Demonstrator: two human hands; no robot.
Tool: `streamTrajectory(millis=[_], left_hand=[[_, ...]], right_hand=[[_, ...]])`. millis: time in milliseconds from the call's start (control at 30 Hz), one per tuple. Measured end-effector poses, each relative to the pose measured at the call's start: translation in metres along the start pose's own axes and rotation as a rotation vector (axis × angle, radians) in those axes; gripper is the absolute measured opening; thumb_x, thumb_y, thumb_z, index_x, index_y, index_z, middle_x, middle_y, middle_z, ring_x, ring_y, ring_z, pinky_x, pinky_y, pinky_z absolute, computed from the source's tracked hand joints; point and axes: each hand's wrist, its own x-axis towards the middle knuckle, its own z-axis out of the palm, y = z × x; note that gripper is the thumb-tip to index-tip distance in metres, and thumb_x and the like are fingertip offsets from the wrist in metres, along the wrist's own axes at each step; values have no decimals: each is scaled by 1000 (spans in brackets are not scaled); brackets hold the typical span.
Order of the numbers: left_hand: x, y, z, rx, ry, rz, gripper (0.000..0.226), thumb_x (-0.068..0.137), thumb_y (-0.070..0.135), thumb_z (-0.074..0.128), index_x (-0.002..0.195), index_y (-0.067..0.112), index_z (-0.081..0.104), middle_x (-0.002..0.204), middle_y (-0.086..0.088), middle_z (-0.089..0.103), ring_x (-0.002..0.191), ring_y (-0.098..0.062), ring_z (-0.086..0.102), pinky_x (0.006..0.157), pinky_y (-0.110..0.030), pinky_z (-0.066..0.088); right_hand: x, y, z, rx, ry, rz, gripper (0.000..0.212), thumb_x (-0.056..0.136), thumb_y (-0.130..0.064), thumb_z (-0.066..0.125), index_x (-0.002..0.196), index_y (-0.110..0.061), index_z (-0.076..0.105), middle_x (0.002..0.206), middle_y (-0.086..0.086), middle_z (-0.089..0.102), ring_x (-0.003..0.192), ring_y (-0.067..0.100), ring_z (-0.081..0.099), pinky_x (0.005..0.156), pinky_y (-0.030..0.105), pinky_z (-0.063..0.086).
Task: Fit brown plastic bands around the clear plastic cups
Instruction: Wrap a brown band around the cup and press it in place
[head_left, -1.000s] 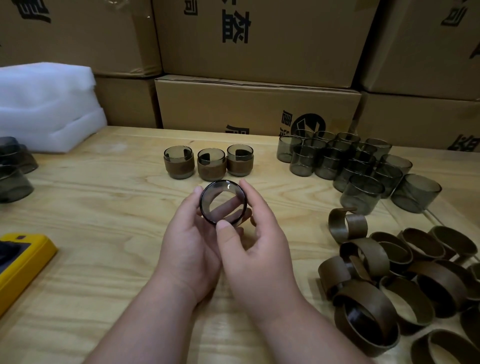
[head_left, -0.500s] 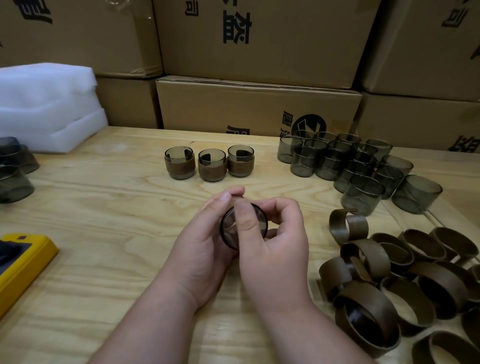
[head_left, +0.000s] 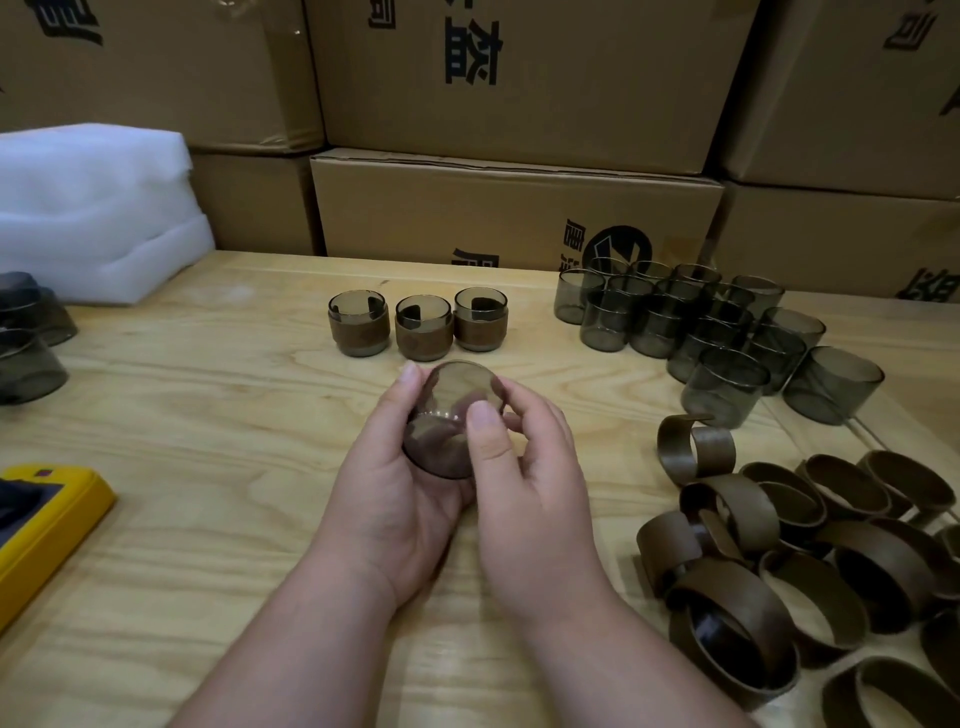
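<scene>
Both hands hold one smoky clear cup (head_left: 448, 415) above the middle of the wooden table (head_left: 208, 426), tipped on its side. My left hand (head_left: 395, 483) cradles it from the left and below. My right hand (head_left: 524, 488) grips its right side, thumb pressed on the wall. No band shows on this cup. Three cups wearing brown bands (head_left: 418, 325) stand in a row just beyond. Several bare cups (head_left: 691, 322) cluster at the back right. A pile of brown bands (head_left: 810, 551) lies at the right.
Cardboard boxes (head_left: 514, 208) wall off the table's far edge. White foam (head_left: 88, 208) sits at the back left, more dark cups (head_left: 26, 343) at the left edge, and a yellow device (head_left: 47, 525) near the front left.
The cup was held with its open mouth facing me; both hands have turned it over and tipped it, so its side and base now show. The hands stayed near the table's middle.
</scene>
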Motion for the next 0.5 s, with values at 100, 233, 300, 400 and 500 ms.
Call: streamTrajectory(millis=[100,233,300,400,500], left_hand=[[2,3,-1,-28,50,-17,57,82,56,63,106,6,74,105,-21,73,92,-31,73,67,-39,60],[1,-1,-2,-19,26,-21,54,82,60,62,88,10,82,102,-18,76,93,-31,76,72,-42,62],[-1,-4,0,-22,9,-9,47,84,55,63,86,12,81,97,-15,77,91,-30,76,70,-42,63],[-1,-5,2,-21,12,-1,47,84,55,58,80,14,81,94,-12,78,89,-30,76,71,-42,63],[-1,-3,5,0,66,-34,54,93,58,51,94,12,79,107,-18,76,88,-33,75,70,-42,64]], right_hand=[[-2,-3,2,-33,13,-56,31,77,-50,70,105,-42,59,129,-21,54,126,6,54,95,15,47],[-2,0,1,-70,19,-98,19,81,-28,82,92,-32,68,131,-16,54,124,5,56,98,27,50],[-1,1,-1,-39,26,-105,12,85,-22,82,89,-29,73,131,-17,55,119,4,60,95,24,52],[-2,-2,-1,-30,22,-127,10,89,-28,76,91,-37,73,133,-17,55,118,7,62,94,20,50],[-4,-3,0,-96,32,-149,29,83,-39,71,110,-46,64,136,-20,53,128,5,53,101,22,48]])
